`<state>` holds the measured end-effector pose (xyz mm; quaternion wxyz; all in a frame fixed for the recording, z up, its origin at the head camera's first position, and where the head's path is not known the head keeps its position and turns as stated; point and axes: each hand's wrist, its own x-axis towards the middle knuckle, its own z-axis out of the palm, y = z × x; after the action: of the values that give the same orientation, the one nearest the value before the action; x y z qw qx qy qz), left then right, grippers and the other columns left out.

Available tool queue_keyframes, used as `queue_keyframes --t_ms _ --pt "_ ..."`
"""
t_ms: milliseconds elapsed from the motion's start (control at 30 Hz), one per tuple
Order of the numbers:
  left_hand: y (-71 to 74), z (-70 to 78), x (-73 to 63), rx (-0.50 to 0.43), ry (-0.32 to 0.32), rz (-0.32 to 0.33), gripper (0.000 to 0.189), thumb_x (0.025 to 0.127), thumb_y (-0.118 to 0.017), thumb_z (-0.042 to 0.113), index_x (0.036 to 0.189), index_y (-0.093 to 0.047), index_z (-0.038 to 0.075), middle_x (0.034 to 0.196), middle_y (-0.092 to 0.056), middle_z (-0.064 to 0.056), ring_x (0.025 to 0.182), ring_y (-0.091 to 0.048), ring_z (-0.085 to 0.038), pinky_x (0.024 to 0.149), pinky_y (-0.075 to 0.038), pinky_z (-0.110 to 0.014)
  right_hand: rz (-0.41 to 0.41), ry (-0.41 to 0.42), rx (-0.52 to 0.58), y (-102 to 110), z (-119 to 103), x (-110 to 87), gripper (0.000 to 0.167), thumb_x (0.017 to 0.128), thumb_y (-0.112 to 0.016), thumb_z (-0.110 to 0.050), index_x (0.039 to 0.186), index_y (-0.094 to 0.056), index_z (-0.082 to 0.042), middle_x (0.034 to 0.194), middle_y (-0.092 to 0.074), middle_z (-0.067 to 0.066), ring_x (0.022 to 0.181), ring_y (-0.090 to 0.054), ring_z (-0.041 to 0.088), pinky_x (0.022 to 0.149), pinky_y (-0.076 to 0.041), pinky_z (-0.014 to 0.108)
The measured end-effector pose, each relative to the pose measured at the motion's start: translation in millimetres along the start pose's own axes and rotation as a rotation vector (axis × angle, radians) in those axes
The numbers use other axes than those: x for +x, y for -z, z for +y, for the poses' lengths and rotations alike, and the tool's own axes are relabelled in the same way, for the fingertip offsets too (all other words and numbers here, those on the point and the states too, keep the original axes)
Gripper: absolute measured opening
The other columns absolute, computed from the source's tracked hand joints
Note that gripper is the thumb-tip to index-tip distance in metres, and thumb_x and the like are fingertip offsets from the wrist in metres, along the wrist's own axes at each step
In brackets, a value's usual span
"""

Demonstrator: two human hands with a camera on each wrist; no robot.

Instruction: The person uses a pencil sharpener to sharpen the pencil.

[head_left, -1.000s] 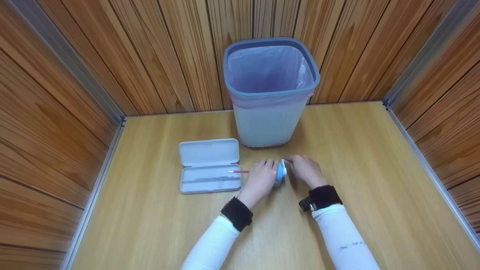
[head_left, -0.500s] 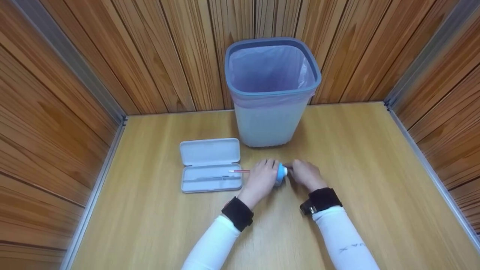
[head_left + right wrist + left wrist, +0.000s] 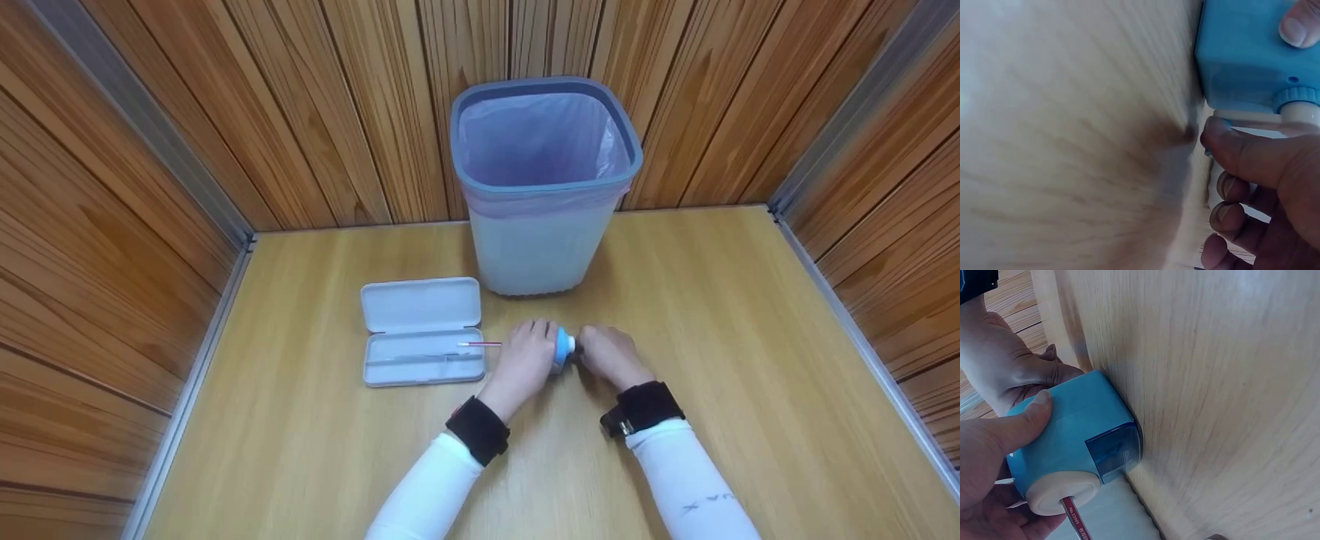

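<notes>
My left hand (image 3: 526,358) grips a blue hand-crank pencil sharpener (image 3: 1078,419) on the table, its thumb across the top. A red pencil (image 3: 1076,517) sticks out of the cream round front of the sharpener, pointing left over the case. At the other end, my right hand (image 3: 1275,163) pinches the crank (image 3: 1255,119) between thumb and curled fingers; the crank's knob is mostly covered. A dark see-through shavings drawer (image 3: 1114,450) shows in the sharpener's side. In the head view, most of the sharpener is hidden under my left hand.
An open grey pencil case (image 3: 424,381) lies left of my hands, its lid folded back, a thin item inside along the divider. Behind stands a tall bin (image 3: 536,247) with a blue rim and plastic liner. Wood-panelled walls (image 3: 322,112) enclose the table.
My right hand has turned the crank: its white arm stood up beside the sharpener a second ago and is now lower, hidden from the head view. My left hand and the pencil stay nearly still.
</notes>
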<state>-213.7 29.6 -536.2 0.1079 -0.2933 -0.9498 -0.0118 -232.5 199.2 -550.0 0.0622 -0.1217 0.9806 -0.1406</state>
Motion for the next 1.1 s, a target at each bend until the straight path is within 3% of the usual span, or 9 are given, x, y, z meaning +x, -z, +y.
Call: queue_keyframes --t_ms 333,567,800,1000,1100 --pt "-1.0 2.2 1.0 -0.002 0.037 -0.045 0.044 0.091 -0.068 0.014 0.134 -0.059 0.006 0.123 -0.061 -0.008 0.112 -0.058 -0.023 0.096 -0.047 -0.035 0.057 0.107 0.053 -7.8 -0.8 -8.6 0.008 0.082 -0.07 -0.001 0.076 -0.069 -0.007 0.063 -0.053 -0.001 0.056 -0.046 0.018 0.053 -0.043 0.036" --pt "0.7 2.6 1.8 -0.024 0.047 -0.062 0.045 0.092 -0.067 0.013 0.135 -0.058 0.006 0.126 -0.06 -0.009 0.115 -0.057 -0.025 0.098 -0.046 -0.036 0.024 0.111 0.062 -6.7 -4.0 -19.5 0.004 0.085 -0.07 -0.001 0.088 -0.071 -0.002 0.073 -0.059 0.002 0.064 -0.051 0.018 0.061 -0.049 0.039" --pt "2.9 4.0 1.4 0.014 0.032 0.003 0.038 0.091 -0.065 0.013 0.129 -0.062 0.008 0.117 -0.063 -0.007 0.106 -0.06 -0.023 0.091 -0.049 -0.034 -0.032 0.143 0.136 -5.4 -6.8 -30.4 0.008 0.092 -0.062 -0.001 0.092 -0.068 -0.006 0.08 -0.059 0.002 0.072 -0.053 0.018 0.069 -0.05 0.039" --pt "4.2 3.7 2.0 0.018 0.035 -0.006 0.035 0.092 -0.064 0.014 0.127 -0.063 0.009 0.114 -0.063 -0.006 0.104 -0.06 -0.022 0.089 -0.05 -0.033 -0.1 0.044 0.334 -3.6 -9.2 -38.6 0.018 0.1 -0.051 -0.009 0.107 -0.066 -0.013 0.096 -0.061 0.001 0.09 -0.056 0.02 0.087 -0.048 0.043" --pt "4.1 3.6 2.2 0.006 0.037 -0.017 0.036 0.092 -0.064 0.015 0.128 -0.062 0.008 0.115 -0.062 -0.007 0.105 -0.06 -0.022 0.09 -0.05 -0.034 -0.134 -0.011 0.402 -2.7 -10.1 -41.5 0.021 0.102 -0.046 -0.012 0.111 -0.065 -0.015 0.1 -0.061 0.002 0.093 -0.056 0.021 0.088 -0.047 0.043"
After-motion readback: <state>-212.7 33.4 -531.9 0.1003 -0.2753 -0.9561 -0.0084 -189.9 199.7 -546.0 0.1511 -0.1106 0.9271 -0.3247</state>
